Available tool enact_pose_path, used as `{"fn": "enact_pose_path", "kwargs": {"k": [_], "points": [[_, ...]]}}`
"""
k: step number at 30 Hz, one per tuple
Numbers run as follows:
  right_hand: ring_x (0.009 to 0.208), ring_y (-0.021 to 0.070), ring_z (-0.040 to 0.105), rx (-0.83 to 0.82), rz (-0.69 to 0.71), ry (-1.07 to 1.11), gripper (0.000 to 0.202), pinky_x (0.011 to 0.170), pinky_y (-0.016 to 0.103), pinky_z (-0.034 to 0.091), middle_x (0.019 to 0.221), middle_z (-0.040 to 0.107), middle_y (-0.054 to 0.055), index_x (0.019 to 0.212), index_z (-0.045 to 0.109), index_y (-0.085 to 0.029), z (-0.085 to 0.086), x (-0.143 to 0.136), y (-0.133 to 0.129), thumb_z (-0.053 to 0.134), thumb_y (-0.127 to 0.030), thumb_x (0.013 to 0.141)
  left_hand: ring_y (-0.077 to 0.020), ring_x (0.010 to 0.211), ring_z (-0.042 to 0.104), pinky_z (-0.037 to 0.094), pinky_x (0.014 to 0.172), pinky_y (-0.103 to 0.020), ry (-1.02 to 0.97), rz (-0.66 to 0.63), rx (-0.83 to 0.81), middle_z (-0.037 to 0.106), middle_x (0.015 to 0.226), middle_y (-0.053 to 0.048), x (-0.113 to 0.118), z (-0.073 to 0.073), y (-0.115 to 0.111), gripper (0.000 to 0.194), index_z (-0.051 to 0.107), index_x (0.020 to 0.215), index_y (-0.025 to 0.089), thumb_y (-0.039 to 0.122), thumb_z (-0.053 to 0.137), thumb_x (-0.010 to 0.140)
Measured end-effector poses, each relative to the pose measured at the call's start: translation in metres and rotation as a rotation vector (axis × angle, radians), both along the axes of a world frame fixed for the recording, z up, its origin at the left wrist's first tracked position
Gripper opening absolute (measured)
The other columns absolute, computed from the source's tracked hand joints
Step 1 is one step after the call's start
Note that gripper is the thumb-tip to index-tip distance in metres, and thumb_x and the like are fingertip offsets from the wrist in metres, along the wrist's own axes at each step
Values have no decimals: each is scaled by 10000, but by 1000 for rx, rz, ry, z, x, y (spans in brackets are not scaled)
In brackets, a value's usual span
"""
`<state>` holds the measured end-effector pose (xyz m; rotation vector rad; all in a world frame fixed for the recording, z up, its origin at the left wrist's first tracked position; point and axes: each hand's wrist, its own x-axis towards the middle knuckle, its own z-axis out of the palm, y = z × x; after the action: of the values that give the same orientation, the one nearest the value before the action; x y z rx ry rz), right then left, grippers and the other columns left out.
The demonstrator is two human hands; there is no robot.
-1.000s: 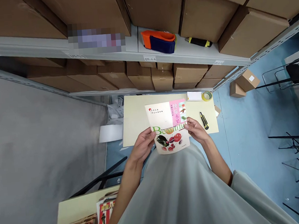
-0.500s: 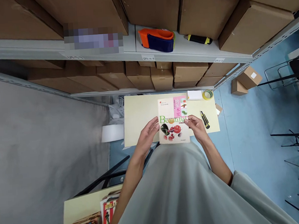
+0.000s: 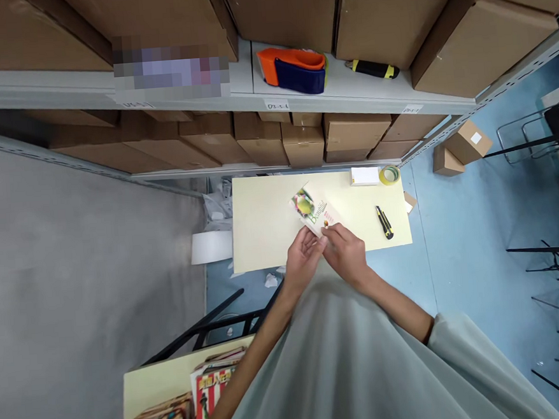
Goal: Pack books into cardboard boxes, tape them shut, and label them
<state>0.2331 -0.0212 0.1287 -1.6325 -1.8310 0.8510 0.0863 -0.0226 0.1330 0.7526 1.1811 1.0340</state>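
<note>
A thin book (image 3: 315, 211) with fruit pictures and the word "Beautiful" is held slantwise over the near part of the cream table (image 3: 261, 223). Its lower end is between my two hands. My left hand (image 3: 304, 257) is closed on the lower left edge, fingers curled. My right hand (image 3: 344, 251) pinches the lower right corner, thumb on the cover. The hands are close together, and part of the book is hidden behind them. On the table to the right lies a black and yellow utility knife (image 3: 384, 222).
At the table's back right are a small white box (image 3: 364, 176) and a roll of tape (image 3: 389, 175). Shelving with cardboard boxes (image 3: 304, 145) rises behind, holding an orange and blue tape dispenser (image 3: 298, 71). Stacked magazines (image 3: 210, 393) stand at lower left.
The book has turned from upright and facing me to a slant, and a different side with other fruit pictures shows. Both hands have come together at its lower end.
</note>
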Motion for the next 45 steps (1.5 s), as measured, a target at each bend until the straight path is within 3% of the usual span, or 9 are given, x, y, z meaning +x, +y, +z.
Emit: {"fn": "enact_pose_path", "kwargs": {"k": [6,10,13,18,32,35,38,41,45], "points": [[1238,294,713,60,146,28,259,1092,428,599,1251,765,118,1278,811,-312,-2,-4,11,731,-438,1066,-274,1198,746,582,1077,-383,74,170,-32,814,1212,-79,-5,-8,5,488,707,1231,237,633,748,950],[1382,321,653,11,-19,140,407,1217,492,536,1425,716,147,1307,793,-262,-8,22,32,811,-508,982,-272,1179,737,596,1000,-350,76,174,-52,804,1247,-80,-21,-19,10,534,707,1232,226,674,736,943],[1343,329,683,-203,-175,344,593,1145,497,583,1427,730,153,1326,767,-241,-14,43,45,883,-602,870,-291,1186,742,604,970,-354,27,127,-76,806,1265,-98,-33,-20,14,630,717,1276,216,725,756,906],[1072,297,779,-562,-123,734,603,948,434,643,1025,831,83,1048,799,-228,-13,56,48,933,-728,740,-314,1167,756,614,948,-366,17,6,-98,830,1193,-110,-45,-15,22,703,737,1322,197,751,767,891],[879,240,767,-514,-203,713,588,810,355,619,943,823,43,960,779,-224,-18,49,45,923,-748,735,-340,1172,789,639,1000,-432,16,-84,-61,822,1307,-172,-50,-10,31,791,695,1436,168,688,847,859],[973,280,791,-514,-221,705,650,887,404,651,1057,841,83,1074,793,-214,-26,50,46,911,-756,736,-343,1145,801,654,971,-433,12,-64,-64,838,1259,-168,-49,-11,29,768,730,1380,160,697,855,845],[1230,333,755,-457,-295,642,803,1091,494,623,1399,768,154,1327,755,-216,-33,49,47,922,-734,735,-340,1110,813,665,955,-439,33,-32,-56,848,1228,-161,-44,-14,26,729,759,1328,152,694,854,849],[1523,373,577,-419,-330,599,1003,1268,561,497,1706,531,181,1594,605,-257,-33,41,43,930,-707,758,-332,1104,818,665,980,-444,79,19,-16,853,1219,-152,-35,-15,25,702,774,1310,151,684,847,860],[1687,355,367,-523,-157,747,1067,1352,579,384,1810,405,99,1732,438,-349,-19,22,34,852,-766,841,-321,1160,812,662,1019,-440,184,17,95,844,1271,-138,-18,-12,25,623,786,1329,168,643,789,925]]}}
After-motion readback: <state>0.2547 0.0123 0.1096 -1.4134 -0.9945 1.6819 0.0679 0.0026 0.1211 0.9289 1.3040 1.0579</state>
